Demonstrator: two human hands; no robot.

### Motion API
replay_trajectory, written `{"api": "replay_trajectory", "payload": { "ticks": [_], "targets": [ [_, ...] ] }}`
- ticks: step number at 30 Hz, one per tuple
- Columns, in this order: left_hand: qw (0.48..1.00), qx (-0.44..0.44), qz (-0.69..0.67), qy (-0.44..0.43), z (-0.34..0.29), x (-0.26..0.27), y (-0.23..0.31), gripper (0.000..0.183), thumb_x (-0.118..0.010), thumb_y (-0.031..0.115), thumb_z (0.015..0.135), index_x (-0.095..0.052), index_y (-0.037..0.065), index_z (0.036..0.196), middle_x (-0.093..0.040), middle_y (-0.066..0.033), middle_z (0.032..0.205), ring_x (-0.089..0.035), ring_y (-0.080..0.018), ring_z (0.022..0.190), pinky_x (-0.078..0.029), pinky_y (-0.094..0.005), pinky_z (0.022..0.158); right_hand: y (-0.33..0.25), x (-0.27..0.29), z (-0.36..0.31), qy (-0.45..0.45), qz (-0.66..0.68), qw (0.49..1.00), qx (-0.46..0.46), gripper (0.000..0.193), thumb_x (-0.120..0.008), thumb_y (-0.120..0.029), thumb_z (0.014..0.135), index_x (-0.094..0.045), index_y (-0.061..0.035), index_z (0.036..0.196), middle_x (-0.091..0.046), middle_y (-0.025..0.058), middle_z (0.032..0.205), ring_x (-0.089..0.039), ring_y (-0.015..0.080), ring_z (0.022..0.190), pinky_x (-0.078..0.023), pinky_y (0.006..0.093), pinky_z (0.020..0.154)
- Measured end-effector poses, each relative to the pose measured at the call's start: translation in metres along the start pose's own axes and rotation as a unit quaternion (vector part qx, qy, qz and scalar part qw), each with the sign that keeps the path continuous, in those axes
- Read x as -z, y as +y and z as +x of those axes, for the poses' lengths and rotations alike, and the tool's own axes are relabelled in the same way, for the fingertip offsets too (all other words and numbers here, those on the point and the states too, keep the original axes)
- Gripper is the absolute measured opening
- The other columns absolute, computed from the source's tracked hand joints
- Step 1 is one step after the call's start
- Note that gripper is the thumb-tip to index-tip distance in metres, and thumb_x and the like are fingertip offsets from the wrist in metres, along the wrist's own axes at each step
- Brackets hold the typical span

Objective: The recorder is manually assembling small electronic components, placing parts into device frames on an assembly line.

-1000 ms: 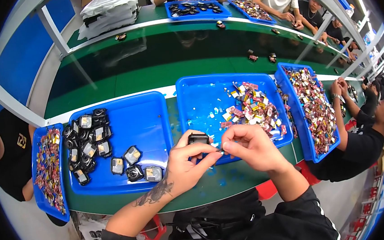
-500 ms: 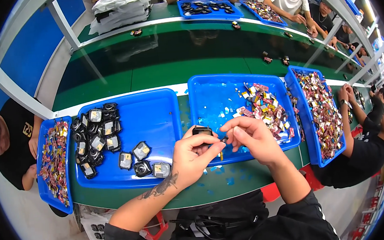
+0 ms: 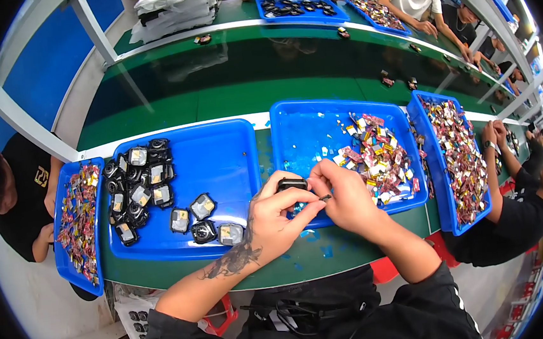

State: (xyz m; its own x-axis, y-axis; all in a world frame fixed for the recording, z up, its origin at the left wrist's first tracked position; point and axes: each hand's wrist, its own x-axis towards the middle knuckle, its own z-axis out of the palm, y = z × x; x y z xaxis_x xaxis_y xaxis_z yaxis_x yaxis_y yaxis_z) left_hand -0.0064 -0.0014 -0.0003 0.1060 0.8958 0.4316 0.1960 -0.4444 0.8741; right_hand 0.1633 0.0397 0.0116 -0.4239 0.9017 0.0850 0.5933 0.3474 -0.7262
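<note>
My left hand (image 3: 274, 215) is closed around a small black watch-like case (image 3: 292, 184), its thumb and forefinger reaching toward my right hand (image 3: 350, 196). The right hand is closed too, fingers curled in beside the case. A tiny dark piece (image 3: 326, 198) shows between the left thumb tip and the right fingers; what the right fingers pinch is hidden. Both hands hover at the front edge of a blue tray (image 3: 296, 113) with small pink, white and yellow parts (image 3: 377, 155). To the left, another blue tray (image 3: 219, 148) bears several similar black cases (image 3: 138, 196).
Narrow blue trays of small parts flank the work spot, a left one (image 3: 99, 183) and a right one (image 3: 427, 151). Beyond runs a green conveyor belt (image 3: 240, 95) carrying scattered pieces. Metal frame posts (image 3: 28, 121) rise at the left. Co-workers sit at both sides and across.
My right hand has drawn in against the left hand, its fingers curling closed. The black case has tilted. Pieces on the belt have shifted slightly right, and the whole view has moved a little.
</note>
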Motion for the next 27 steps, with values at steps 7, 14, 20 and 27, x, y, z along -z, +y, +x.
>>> {"api": "replay_trajectory", "payload": {
  "ticks": [7,14,20,27],
  "targets": [
    [0.943,0.206,-0.256,0.053,-0.002,-0.003,-0.014,0.012,-0.073,0.001,0.083,-0.068,-0.003,0.093,-0.056,-0.0061,0.102,-0.062,-0.0103,0.088,-0.054,-0.0226,0.076,0.013,0.009,0.000,0.025,-0.081,0.995,0.044,0.026,-0.069,-0.002,0.081,-0.066,-0.0032,0.107,-0.064,0.0100,0.088,-0.064,0.0235,0.081,-0.052,0.0320,0.074],
    [0.957,0.172,-0.233,0.026,0.004,-0.001,-0.008,0.018,-0.060,0.001,0.092,-0.064,-0.002,0.110,-0.061,-0.0067,0.104,-0.060,-0.0097,0.091,-0.050,-0.0223,0.077,-0.005,-0.003,-0.002,0.099,0.346,0.933,0.003,0.015,-0.068,-0.002,0.086,-0.070,0.0019,0.100,-0.068,0.0096,0.093,-0.063,0.0114,0.081,-0.052,0.0233,0.071],
    [0.948,0.160,-0.274,0.018,0.007,0.006,-0.012,0.050,-0.046,0.004,0.098,-0.029,0.006,0.146,-0.058,-0.0127,0.127,-0.057,-0.0102,0.098,-0.047,-0.0239,0.076,-0.019,0.013,-0.003,0.183,0.071,0.976,0.091,0.016,-0.070,0.003,0.081,-0.072,0.0016,0.097,-0.069,0.0121,0.082,-0.065,0.0171,0.070,-0.052,0.0273,0.065],
    [0.918,0.240,-0.313,0.042,-0.004,0.004,-0.015,0.042,-0.054,0.004,0.096,-0.046,0.000,0.136,-0.061,-0.0079,0.116,-0.062,-0.0139,0.102,-0.052,-0.0283,0.087,-0.036,-0.001,0.004,0.154,-0.031,0.972,0.176,0.023,-0.067,0.007,0.078,-0.071,-0.0007,0.099,-0.066,0.0125,0.080,-0.064,0.0248,0.070,-0.050,0.0332,0.063]
  ]
}}
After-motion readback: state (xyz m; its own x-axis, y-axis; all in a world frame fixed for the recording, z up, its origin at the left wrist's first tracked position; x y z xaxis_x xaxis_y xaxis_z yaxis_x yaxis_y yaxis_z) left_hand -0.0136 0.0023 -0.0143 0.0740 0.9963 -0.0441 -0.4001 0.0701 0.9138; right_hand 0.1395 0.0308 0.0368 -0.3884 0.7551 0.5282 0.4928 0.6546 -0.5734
